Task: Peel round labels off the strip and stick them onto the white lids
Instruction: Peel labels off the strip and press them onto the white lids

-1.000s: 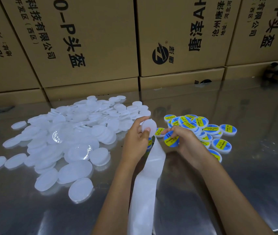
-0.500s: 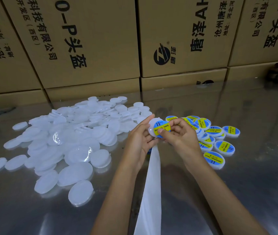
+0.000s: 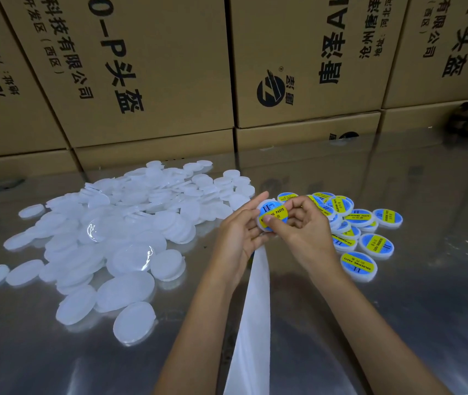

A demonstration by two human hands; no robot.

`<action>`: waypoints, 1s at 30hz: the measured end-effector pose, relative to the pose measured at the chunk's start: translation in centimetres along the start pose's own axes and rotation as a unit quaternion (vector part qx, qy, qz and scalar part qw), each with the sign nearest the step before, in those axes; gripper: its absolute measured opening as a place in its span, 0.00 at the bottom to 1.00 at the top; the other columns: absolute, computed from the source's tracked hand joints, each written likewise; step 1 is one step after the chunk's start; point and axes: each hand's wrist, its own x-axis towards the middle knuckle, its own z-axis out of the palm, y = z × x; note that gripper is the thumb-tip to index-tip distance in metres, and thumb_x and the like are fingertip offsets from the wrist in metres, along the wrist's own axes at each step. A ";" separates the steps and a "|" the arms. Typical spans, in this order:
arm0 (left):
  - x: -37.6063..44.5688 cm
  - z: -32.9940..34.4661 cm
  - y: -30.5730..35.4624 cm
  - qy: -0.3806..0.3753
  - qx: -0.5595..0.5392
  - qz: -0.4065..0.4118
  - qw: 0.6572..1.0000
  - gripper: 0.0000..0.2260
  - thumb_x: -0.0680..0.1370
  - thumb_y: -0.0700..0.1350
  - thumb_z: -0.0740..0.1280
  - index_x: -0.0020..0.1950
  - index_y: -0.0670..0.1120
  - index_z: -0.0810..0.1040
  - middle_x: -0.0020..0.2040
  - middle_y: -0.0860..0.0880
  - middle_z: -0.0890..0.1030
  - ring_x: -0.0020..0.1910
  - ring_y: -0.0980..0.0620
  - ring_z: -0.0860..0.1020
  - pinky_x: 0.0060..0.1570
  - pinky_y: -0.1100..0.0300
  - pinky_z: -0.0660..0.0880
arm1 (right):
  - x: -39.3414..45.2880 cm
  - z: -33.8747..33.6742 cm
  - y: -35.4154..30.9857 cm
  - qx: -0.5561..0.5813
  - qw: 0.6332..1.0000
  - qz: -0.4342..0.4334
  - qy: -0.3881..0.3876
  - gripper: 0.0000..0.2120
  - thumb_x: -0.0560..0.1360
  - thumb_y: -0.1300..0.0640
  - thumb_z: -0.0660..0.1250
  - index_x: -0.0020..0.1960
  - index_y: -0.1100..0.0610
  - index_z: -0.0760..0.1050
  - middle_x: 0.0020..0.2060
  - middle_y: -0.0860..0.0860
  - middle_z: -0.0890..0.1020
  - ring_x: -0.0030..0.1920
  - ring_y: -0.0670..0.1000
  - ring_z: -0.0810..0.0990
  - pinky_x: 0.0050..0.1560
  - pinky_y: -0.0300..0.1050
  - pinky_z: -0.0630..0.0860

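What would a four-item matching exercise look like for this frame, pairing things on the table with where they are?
Things:
1. pile of plain white lids
2. labelled lids
3. backing strip
4. lid being labelled

Places:
A. held up between both hands
B. hanging down between the forearms
C. spread over the left part of the table
D. clustered on the table right of the hands

Pairs: 1-C, 2-D, 3-B, 4-A. The left hand holds the lid from behind while the right hand presses the blue and yellow label onto it with its thumb.
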 end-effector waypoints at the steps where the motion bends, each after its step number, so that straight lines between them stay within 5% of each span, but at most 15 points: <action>1: 0.0 0.0 0.0 -0.002 0.001 0.001 1.000 0.15 0.83 0.39 0.58 0.61 0.51 0.82 0.57 0.45 0.85 0.56 0.46 0.84 0.48 0.59 0.81 | 0.0 0.0 0.1 -0.002 1.000 -0.002 0.000 0.15 0.69 0.67 0.77 0.42 0.56 0.71 0.39 0.55 0.81 0.39 0.49 0.80 0.45 0.51 0.79; 7: 0.0 0.0 0.1 -0.007 0.014 0.016 1.000 0.15 0.84 0.39 0.59 0.60 0.52 0.82 0.58 0.45 0.85 0.56 0.45 0.84 0.48 0.58 0.81 | 0.1 0.0 0.4 -0.026 1.000 -0.008 0.013 0.14 0.69 0.63 0.78 0.44 0.54 0.72 0.41 0.51 0.80 0.39 0.50 0.79 0.44 0.52 0.78; 9: 0.1 -0.1 0.1 -0.007 0.005 0.015 1.000 0.15 0.84 0.39 0.59 0.61 0.51 0.82 0.58 0.44 0.85 0.56 0.45 0.84 0.48 0.59 0.82 | 0.1 0.1 0.6 -0.069 0.997 -0.022 0.030 0.16 0.68 0.59 0.79 0.47 0.51 0.73 0.41 0.46 0.78 0.37 0.46 0.76 0.41 0.46 0.76; 13: 0.1 -0.4 0.3 -0.019 -0.066 -0.007 0.998 0.15 0.84 0.38 0.58 0.65 0.46 0.79 0.58 0.42 0.85 0.57 0.44 0.84 0.50 0.55 0.83 | 0.1 -0.3 1.0 -0.097 0.993 -0.031 0.055 0.28 0.64 0.50 0.82 0.56 0.50 0.69 0.43 0.48 0.74 0.33 0.44 0.72 0.39 0.40 0.74; 18: 0.0 -0.2 0.4 -0.047 -0.112 -0.034 0.992 0.16 0.82 0.38 0.59 0.68 0.43 0.77 0.59 0.39 0.84 0.58 0.41 0.83 0.55 0.53 0.82 | 0.1 -0.1 1.4 -0.110 0.991 -0.065 0.039 0.19 0.67 0.45 0.79 0.47 0.52 0.73 0.38 0.46 0.77 0.33 0.41 0.72 0.35 0.35 0.72; 23: -0.1 0.0 0.1 -0.051 -0.089 -0.046 0.994 0.13 0.82 0.38 0.60 0.64 0.42 0.79 0.56 0.40 0.85 0.54 0.43 0.85 0.49 0.53 0.83 | 0.6 -1.1 1.7 -0.121 0.984 -0.094 0.088 0.18 0.76 0.47 0.71 0.36 0.56 0.69 0.29 0.54 0.76 0.32 0.53 0.73 0.35 0.48 0.73; 27: 0.0 0.0 0.0 -0.039 -0.068 -0.041 0.996 0.12 0.82 0.39 0.60 0.62 0.43 0.80 0.55 0.41 0.85 0.53 0.43 0.85 0.49 0.52 0.83 | 0.7 -1.3 1.8 -0.131 0.981 -0.108 0.099 0.18 0.80 0.51 0.67 0.35 0.57 0.68 0.25 0.44 0.72 0.27 0.43 0.69 0.30 0.32 0.65; 30: 0.0 -0.1 0.1 -0.037 -0.074 -0.036 0.996 0.13 0.82 0.38 0.59 0.63 0.43 0.80 0.56 0.41 0.85 0.53 0.44 0.85 0.50 0.52 0.83 | 0.5 -1.2 1.8 -0.146 0.979 -0.117 0.077 0.17 0.78 0.45 0.68 0.36 0.52 0.69 0.26 0.43 0.74 0.28 0.43 0.71 0.32 0.34 0.68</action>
